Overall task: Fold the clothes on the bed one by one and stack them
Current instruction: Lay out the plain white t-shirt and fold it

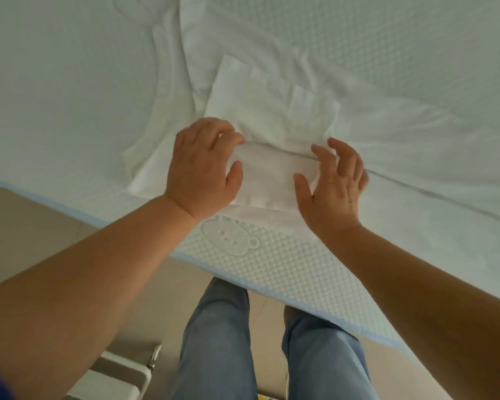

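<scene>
Tan tiled floor (26,223) runs under the near edge of the bed (272,264); I see a white dimpled mattress cover w/ pale blue trim and a bear face embossed near the edge. Nearest the cam: 2 legs in blue jeans (214,342) standing at the bedside, plus a grey-white stool or step (119,373) at bottom left, only partly in frame.

Both forearms reach fwd over the bed edge. Left hand (202,171) lies on the left end of a small folded white garment (269,180), thumb curled under its near side, fingers bent over the top – it's gripping the fold. Right hand (335,183) sits at the garment's right end, fingers spread and only loosely bent, tips touching the cloth, thumb beside the edge; I'd call it relaxed, not clamped.

The folded piece sits near the bed edge, on top of other white cloth. Just behind it, touching, another folded white piece (272,105) lies flat. Further back, loose white clothes (171,82) spread unfolded toward the far side; 1 more white sheet-like piece (401,134) trails right. White-on-white, so exact count of items I can't tell.
</scene>
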The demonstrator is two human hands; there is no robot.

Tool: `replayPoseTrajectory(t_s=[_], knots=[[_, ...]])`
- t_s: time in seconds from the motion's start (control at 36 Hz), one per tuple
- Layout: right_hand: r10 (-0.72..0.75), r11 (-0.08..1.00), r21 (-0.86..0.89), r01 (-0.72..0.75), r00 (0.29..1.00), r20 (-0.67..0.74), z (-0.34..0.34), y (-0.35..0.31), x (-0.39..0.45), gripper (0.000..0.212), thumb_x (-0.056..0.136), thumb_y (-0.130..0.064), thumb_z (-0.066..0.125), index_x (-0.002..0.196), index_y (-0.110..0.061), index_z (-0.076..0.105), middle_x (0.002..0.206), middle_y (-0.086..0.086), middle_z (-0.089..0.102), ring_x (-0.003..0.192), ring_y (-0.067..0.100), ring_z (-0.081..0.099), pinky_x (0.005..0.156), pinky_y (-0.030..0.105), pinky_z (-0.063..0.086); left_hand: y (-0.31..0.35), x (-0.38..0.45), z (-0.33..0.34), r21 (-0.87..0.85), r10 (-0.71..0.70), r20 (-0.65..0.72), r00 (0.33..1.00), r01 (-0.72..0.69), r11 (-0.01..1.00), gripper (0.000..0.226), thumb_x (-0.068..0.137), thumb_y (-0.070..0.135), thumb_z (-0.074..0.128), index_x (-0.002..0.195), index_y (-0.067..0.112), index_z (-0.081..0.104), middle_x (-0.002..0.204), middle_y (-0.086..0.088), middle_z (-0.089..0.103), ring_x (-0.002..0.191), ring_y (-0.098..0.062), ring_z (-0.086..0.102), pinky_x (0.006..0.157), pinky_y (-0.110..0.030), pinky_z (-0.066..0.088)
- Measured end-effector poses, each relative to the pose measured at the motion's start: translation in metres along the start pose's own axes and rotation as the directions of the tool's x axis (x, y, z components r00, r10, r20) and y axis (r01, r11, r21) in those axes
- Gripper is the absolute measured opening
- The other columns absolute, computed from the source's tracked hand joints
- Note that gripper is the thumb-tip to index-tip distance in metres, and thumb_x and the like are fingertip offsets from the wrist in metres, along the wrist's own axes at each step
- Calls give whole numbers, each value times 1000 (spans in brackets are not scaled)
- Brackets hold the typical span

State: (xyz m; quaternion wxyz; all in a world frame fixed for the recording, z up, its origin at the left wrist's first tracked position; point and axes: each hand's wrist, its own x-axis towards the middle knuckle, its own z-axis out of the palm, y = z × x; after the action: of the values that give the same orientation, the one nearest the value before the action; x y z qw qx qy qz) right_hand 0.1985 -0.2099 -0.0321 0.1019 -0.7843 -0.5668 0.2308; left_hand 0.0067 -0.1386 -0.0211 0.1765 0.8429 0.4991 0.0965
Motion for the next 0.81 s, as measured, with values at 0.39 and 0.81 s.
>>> replayPoseTrajectory(t_s=[0.39, 0.81], knots=[[333, 940, 48, -337, 940, 75, -10, 21, 36, 34, 84, -45, 58, 112, -26, 58, 121, -1, 46, 117, 22, 37, 96, 34, 21, -29, 10, 15, 100, -81, 158, 984, 66, 993, 30, 78, 16, 53, 100, 7, 72, 130, -13, 57, 127, -30, 47, 107, -47, 26], [538, 832, 72, -550, 832, 133, -70, 79, -34, 36, 87, -24, 54, 123, -21, 51, 134, 1, 41, 127, 21, 31, 105, 35, 20, 94, 19, 27, 3, 36, 481, 876, -43, 999, 70, 86, 29, 53, 147, 11, 25, 155, -11, 20, 144, -25, 15, 114, -36, 11]])
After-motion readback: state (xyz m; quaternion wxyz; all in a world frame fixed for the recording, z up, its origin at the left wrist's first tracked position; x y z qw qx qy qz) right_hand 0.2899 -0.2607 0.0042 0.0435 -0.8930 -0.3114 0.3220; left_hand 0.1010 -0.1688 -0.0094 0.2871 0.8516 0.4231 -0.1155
